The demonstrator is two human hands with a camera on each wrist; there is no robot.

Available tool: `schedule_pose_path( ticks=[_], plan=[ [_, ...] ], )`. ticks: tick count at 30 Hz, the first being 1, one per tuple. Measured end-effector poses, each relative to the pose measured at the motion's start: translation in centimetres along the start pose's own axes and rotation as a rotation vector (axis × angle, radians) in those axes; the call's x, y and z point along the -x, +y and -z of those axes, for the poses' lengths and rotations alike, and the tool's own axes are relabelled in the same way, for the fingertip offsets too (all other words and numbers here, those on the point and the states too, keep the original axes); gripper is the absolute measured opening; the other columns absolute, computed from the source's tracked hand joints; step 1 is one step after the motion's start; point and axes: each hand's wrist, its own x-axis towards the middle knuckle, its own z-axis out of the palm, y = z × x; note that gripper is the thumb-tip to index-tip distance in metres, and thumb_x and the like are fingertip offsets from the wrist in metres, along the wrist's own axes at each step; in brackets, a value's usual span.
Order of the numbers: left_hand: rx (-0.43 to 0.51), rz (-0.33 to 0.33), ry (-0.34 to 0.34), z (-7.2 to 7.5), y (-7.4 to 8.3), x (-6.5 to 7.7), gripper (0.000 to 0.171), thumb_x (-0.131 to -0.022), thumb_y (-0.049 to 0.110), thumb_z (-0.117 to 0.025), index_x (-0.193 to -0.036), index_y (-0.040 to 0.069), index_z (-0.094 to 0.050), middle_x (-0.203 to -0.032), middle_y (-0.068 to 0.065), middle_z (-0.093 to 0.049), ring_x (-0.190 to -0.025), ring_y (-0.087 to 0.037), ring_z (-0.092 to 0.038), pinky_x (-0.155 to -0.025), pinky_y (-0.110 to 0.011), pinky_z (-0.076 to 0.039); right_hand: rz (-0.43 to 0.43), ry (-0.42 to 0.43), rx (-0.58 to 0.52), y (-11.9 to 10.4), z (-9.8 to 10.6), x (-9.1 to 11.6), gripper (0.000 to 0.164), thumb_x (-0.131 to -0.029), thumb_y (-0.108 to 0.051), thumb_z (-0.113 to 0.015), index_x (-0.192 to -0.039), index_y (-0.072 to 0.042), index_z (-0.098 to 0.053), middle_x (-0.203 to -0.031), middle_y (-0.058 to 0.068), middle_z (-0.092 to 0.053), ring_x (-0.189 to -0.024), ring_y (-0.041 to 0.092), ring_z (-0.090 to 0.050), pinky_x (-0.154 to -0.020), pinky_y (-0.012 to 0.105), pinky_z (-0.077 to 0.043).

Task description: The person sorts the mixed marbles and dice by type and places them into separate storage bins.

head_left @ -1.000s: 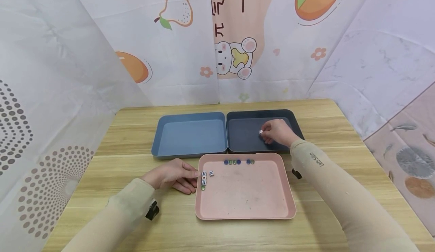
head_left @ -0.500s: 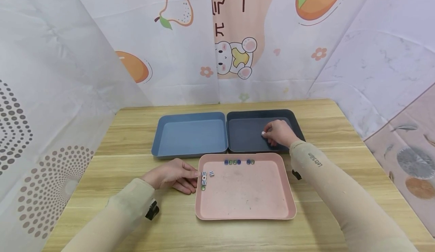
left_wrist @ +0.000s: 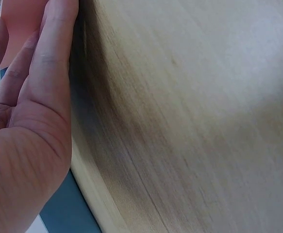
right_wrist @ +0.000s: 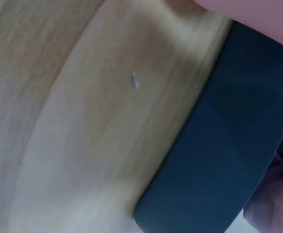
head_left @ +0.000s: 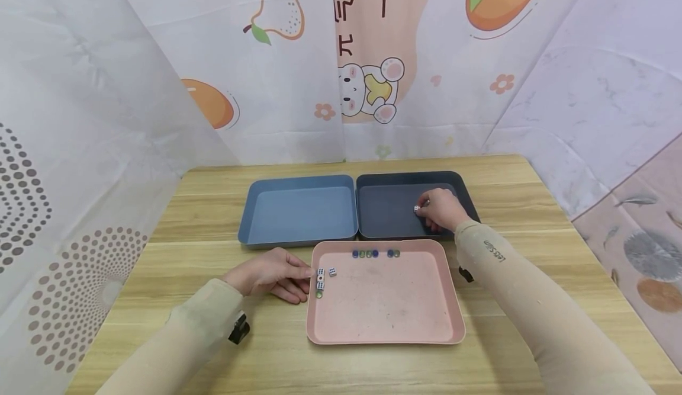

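My right hand (head_left: pixel 441 208) is over the dark navy tray (head_left: pixel 380 223) at the back right, pinching a small white die (head_left: pixel 417 209) between thumb and fingertips. In the right wrist view, only part of that hand (right_wrist: pixel 277 194) shows beyond the tray's wall. My left hand (head_left: pixel 274 276) rests at the left side of the pink tray (head_left: pixel 383 339), thumb tip at the rim and the other fingers extended outside its wall. Just inside that rim, several white dice (head_left: pixel 320 286) line up, with a green bead (head_left: pixel 319 294) below them and another die (head_left: pixel 333 272) to the right.
Blue and green beads (head_left: pixel 369 254) form a row along the pink tray's far edge. A blue tray (head_left: pixel 301 214) stands left of the navy one, touching or nearly so. All sit on a wooden table (head_left: pixel 213 205) with printed fabric (head_left: pixel 298 105) hanging behind and at the sides.
My right hand has shifted slightly to the right within the navy tray, the die still pinched at its fingertips. The left hand and pink tray stay where they were.
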Motion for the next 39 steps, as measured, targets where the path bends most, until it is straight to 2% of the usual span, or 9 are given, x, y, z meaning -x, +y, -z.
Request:
schedule_pose_path(
  ticks=[6,32,39],
  plan=[
    [0.006,-0.003,-0.003,0.0,0.0,0.0,0.037,-0.086,0.027,-0.068,-0.108,-0.002,-0.066,-0.091,-0.022,-0.067,-0.079,-0.032,-0.068,-0.072,-0.045,-0.055,-0.030,0.011,0.020,0.1,0.1,0.1,0.020,-0.090,-0.016,-0.061,-0.105,-0.002,-0.063,-0.061,0.010,-0.060,-0.047,0.020,-0.058,-0.044,0.032,-0.051],
    [0.020,-0.007,-0.008,-0.1,0.1,0.1,0.036,-0.085,0.026,-0.069,-0.107,-0.002,-0.066,-0.094,-0.025,-0.065,-0.079,-0.033,-0.067,-0.073,-0.045,-0.055,-0.080,0.043,0.097,0.7,0.7,0.3,0.021,-0.092,-0.019,-0.060,-0.106,-0.003,-0.063,-0.065,0.008,-0.061,-0.052,0.019,-0.059,-0.046,0.030,-0.049],
    [0.021,-0.007,-0.013,0.0,0.0,-0.1,0.036,-0.086,0.026,-0.068,-0.107,-0.003,-0.066,-0.093,-0.025,-0.065,-0.079,-0.033,-0.067,-0.073,-0.045,-0.055,-0.042,0.057,0.060,0.8,1.1,0.3,0.022,-0.090,-0.019,-0.062,-0.105,-0.004,-0.063,-0.063,0.007,-0.061,-0.050,0.019,-0.059,-0.045,0.031,-0.050]
  ],
)
